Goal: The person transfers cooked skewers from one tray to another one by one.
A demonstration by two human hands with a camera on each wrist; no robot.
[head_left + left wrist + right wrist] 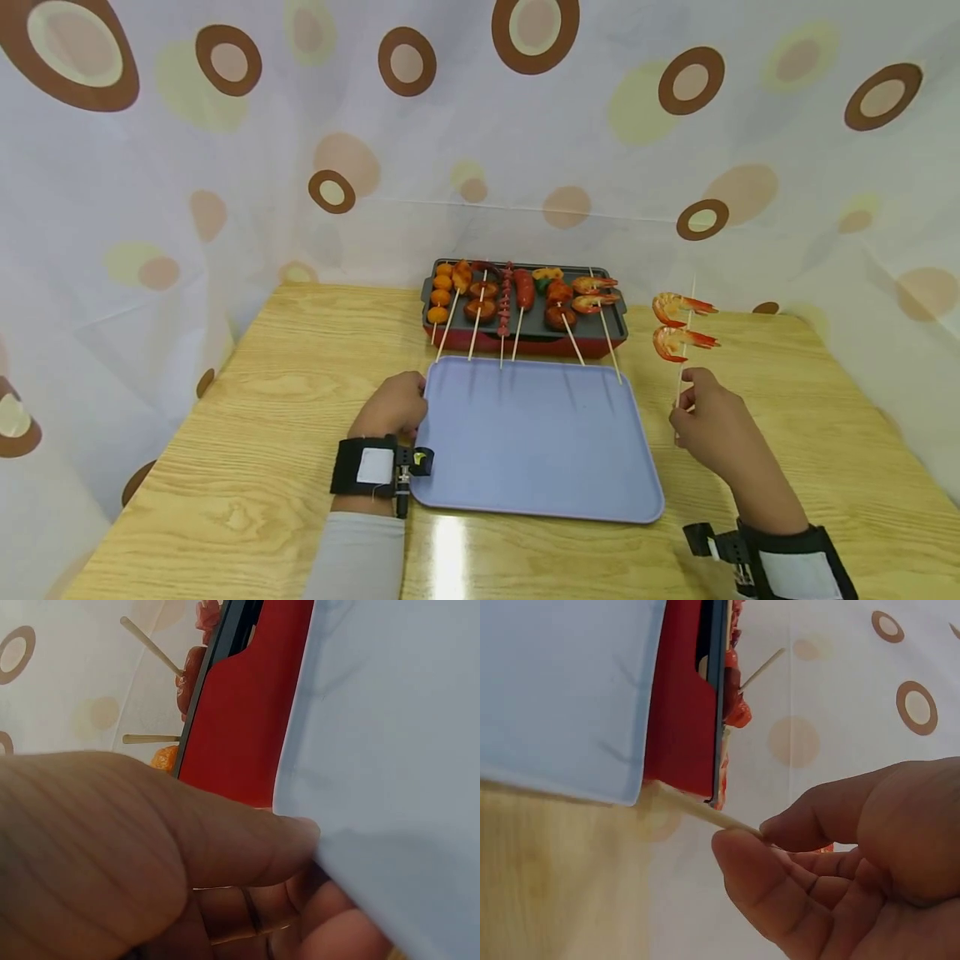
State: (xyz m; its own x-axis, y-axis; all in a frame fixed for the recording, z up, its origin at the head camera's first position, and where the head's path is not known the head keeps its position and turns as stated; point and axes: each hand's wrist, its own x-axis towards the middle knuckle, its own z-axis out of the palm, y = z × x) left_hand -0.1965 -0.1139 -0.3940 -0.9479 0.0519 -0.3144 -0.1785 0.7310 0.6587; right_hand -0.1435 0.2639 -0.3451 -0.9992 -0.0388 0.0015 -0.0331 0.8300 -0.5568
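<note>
My left hand (392,404) grips the pale blue tray (536,442) at its far left corner. In the left wrist view the thumb (255,844) presses on the tray's rim, with fingers curled beneath. To the right of the tray, my right hand (720,429) pinches a shrimp skewer (681,343) by its stick, held upright with two shrimps at the top. The right wrist view shows the stick (716,817) between thumb and fingertip; the shrimps are mostly hidden there behind the hand.
Just behind the tray stands a red and black tabletop grill (592,348). Several skewers lie across it, among them sausage (524,290), orange balls (438,315) and another shrimp skewer (595,303); their sticks point toward the tray. A spotted cloth (465,125) hangs behind the wooden table (247,467).
</note>
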